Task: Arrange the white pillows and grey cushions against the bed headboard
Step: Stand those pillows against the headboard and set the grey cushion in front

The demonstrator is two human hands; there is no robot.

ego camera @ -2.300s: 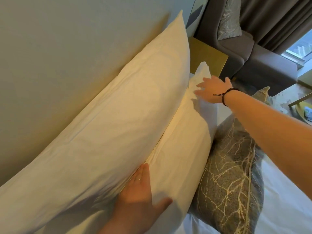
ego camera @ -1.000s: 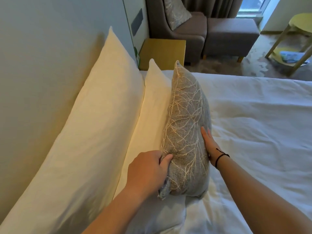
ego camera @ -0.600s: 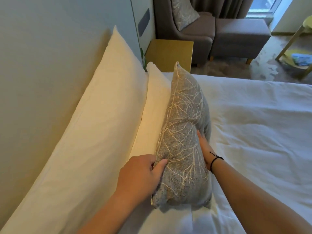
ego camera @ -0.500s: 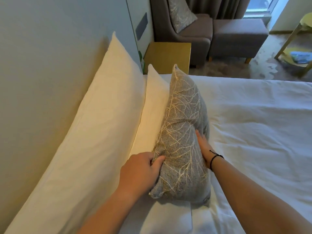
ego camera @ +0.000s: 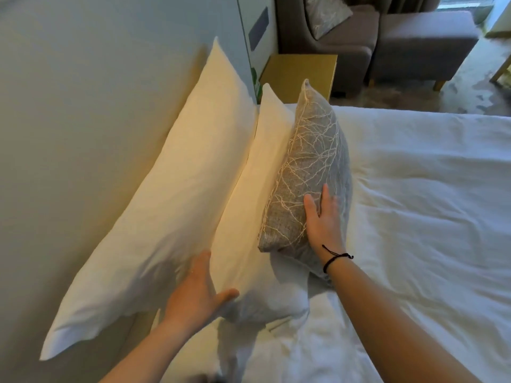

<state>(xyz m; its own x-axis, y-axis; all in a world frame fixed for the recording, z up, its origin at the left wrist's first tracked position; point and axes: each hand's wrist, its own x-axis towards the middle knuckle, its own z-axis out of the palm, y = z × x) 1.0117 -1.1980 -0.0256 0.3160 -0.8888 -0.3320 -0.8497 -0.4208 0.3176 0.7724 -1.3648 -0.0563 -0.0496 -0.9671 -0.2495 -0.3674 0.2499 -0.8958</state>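
Our right hand (ego camera: pixel 322 217) lay flat and open against the front face of the grey cushion (ego camera: pixel 309 172), pressing it rather than gripping it — fingers spread, a dark cord at the wrist. Our left hand (ego camera: pixel 195 293) was open too, palm against the near end of the front white pillow (ego camera: pixel 254 205), thumb out, holding nothing.

The cushion stood on edge, leaning back on that front pillow, which in turn leaned on the larger back white pillow (ego camera: pixel 171 205) resting against the headboard (ego camera: pixel 83 120). All three touched in a row, each tilted towards the headboard.

By our reckoning this side of the bed (ego camera: pixel 414 217) was nearly done: two pillows and one cushion were stacked in order. What was left, as far as we could see, was squaring up the front pillow's near end, which bulged out low over the sheet, and placing any further cushions — the task names more than one, and only this one was on the bed in view.

Beyond the bed stood a yellow side table (ego camera: pixel 301 70), a grey armchair (ego camera: pixel 331 45) with a patterned cushion (ego camera: pixel 326 12) on it, and a footstool (ego camera: pixel 423 42). Nothing stood in the way of our hands; the rumpled sheet by the pillow's end was the only untidy spot.
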